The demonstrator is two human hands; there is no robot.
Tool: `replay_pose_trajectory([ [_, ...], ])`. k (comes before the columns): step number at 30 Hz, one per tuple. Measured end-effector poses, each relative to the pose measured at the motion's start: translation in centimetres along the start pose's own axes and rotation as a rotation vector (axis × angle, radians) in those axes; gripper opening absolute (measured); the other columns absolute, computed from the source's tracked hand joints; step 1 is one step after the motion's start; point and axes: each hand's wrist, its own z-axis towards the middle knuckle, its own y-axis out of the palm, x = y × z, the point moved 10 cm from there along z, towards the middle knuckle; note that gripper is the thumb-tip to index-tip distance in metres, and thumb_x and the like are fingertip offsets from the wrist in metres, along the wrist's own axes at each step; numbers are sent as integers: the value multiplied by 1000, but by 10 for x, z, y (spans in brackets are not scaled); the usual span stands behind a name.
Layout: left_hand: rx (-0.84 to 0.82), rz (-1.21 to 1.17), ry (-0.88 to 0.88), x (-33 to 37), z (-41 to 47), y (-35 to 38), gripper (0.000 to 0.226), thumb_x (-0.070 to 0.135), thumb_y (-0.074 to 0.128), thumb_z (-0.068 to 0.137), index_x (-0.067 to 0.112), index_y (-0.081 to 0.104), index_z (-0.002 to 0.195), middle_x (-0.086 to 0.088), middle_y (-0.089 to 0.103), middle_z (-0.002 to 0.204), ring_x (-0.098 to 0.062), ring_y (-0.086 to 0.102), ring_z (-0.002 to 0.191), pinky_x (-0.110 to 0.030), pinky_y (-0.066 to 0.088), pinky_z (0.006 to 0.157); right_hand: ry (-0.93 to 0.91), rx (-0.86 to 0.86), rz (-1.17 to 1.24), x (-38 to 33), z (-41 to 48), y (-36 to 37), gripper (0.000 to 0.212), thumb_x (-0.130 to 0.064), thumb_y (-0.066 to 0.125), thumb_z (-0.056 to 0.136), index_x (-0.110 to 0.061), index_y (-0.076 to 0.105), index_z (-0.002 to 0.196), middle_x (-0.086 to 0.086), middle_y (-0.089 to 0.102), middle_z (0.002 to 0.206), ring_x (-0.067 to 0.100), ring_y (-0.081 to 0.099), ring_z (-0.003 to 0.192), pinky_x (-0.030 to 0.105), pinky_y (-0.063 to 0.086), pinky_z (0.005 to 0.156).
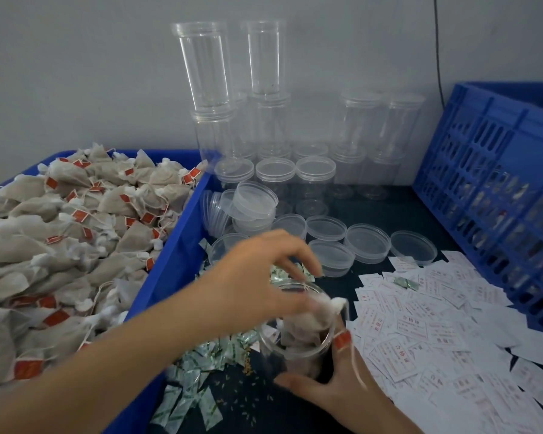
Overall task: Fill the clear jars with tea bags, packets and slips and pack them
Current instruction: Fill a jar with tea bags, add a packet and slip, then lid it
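A clear jar (pixel 298 349) stands on the dark table near the front, partly filled with tea bags. My right hand (pixel 336 386) grips its lower side from the right. My left hand (pixel 264 277) hovers over the jar's mouth and pinches a tea bag (pixel 314 314) that pokes out of the opening; a red tag (pixel 342 339) on a string hangs over the rim. The blue bin (pixel 170 261) at the left is heaped with tea bags (pixel 76 230). Green-and-white packets (pixel 195 377) lie beside the jar, white slips (pixel 436 324) to the right.
Empty clear jars (pixel 264 120) are stacked against the back wall, with loose clear lids (pixel 367 242) spread in front of them. A blue slotted crate (pixel 499 189) stands at the right. Small grains are scattered on the table in front of the jar.
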Motion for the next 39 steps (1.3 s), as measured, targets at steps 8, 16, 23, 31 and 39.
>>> replay_pose_trajectory([
  [8, 435, 397, -252, -109, -6, -142, 13, 9, 72, 80, 18, 64, 82, 4, 67, 90, -10, 62, 83, -22, 42, 68, -9, -56, 78, 4, 2, 7, 98, -43, 91, 70, -46, 29, 146, -13, 55, 139, 7, 57, 125, 15, 46, 99],
  [16, -121, 1322, -611, -258, -61, -135, 25, 43, 50, 91, 34, 47, 114, 12, 49, 125, -12, 39, 123, -33, 30, 101, -33, -22, 43, 7, 4, 4, 102, -42, 91, 72, -39, 26, 151, -9, 51, 143, 13, 54, 130, 23, 48, 101],
  [23, 166, 1152, -526, -241, -54, -148, 21, 47, 66, 81, 32, 53, 86, 7, 50, 103, -18, 39, 111, -38, 30, 91, -36, -22, 65, 8, 3, 3, 101, -33, 91, 73, -42, 26, 150, -10, 52, 142, 12, 55, 129, 21, 49, 99],
  [31, 599, 475, -317, -173, -46, -170, 28, 25, 66, 86, 20, 40, 76, -9, 56, 67, -27, 54, 58, -35, 42, 51, -39, -17, 76, 5, 3, 3, 102, -40, 91, 72, -42, 26, 150, -12, 52, 141, 9, 55, 128, 16, 47, 98],
  [39, 98, 251, 28, -33, -16, -48, 16, 34, 69, 77, 32, 54, 82, 21, 61, 88, -2, 59, 77, -13, 48, 66, -40, -15, 92, 1, 4, 3, 101, -37, 91, 72, -41, 27, 150, -10, 53, 139, 9, 56, 127, 15, 47, 97],
])
